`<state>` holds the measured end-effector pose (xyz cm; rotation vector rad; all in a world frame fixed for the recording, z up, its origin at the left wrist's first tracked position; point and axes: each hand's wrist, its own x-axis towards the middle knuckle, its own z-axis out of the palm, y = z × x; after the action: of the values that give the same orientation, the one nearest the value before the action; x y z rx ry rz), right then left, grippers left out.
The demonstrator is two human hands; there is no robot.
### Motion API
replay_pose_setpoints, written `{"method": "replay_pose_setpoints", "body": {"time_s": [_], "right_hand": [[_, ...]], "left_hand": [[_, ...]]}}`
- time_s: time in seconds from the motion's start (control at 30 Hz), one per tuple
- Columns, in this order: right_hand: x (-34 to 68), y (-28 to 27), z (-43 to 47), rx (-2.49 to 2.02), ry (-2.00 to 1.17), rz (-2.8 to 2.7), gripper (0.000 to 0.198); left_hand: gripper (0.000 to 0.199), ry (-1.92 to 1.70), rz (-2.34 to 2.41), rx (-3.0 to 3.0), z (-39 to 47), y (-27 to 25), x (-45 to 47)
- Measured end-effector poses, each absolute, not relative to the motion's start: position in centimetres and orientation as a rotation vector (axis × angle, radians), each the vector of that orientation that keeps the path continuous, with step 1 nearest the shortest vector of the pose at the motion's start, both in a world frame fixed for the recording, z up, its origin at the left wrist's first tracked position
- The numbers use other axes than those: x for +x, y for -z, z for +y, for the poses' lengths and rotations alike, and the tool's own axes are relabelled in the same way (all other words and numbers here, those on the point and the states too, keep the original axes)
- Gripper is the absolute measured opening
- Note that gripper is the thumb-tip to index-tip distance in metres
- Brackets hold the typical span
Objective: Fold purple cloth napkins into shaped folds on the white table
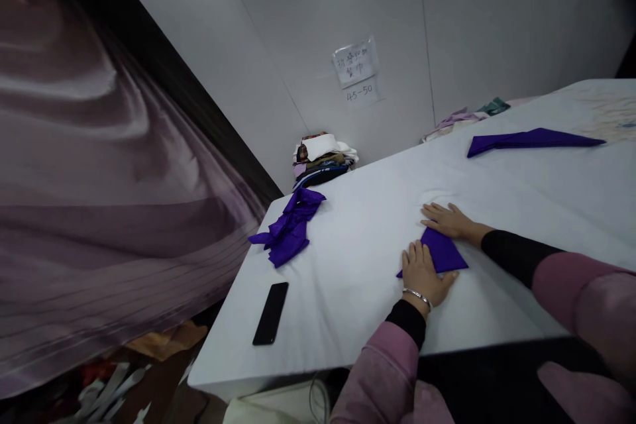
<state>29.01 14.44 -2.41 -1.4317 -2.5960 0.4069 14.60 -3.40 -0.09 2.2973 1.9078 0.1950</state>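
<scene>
The left hand and right hand lie palm-down on a folded purple cloth, clasping nothing. From them, a crumpled cloth lies toward nine o'clock, a black phone toward eight.

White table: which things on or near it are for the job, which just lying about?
Job:
- small folded purple fabric, under left hand and right hand
- crumpled purple fabric, probably
- long folded purple fabric, probably

Seemingly lying about:
- black rectangular phone
- stacked multicoloured fabrics

You can count two hands, one bracelet, three purple cloths and one black phone; you have one counter, two paper notes and two fabric piles by the wall; your pink sleeves number two.
</scene>
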Motion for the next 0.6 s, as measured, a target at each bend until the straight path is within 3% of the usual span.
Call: {"method": "replay_pose_setpoints", "body": {"time_s": [0.2,0.43,0.6], "right_hand": [[32.5,1.4,14.9,-1.511,-0.607,-2.383,0.071],[35.8,3.1,11.0,-0.917,-0.522,-2.463,0.065],[35.2,3.3,9.6,-0.789,-0.497,-2.504,0.062]], "left_hand": [[0.089,-0.165,1.895,2.245,-3.2,-0.1,14.6],[0.075,-0.084,1.907,2.249,-2.7,-0.8,14.7],[0.068,-0.047,1.914,2.273,-2.5,-1.2,14.9]]}}
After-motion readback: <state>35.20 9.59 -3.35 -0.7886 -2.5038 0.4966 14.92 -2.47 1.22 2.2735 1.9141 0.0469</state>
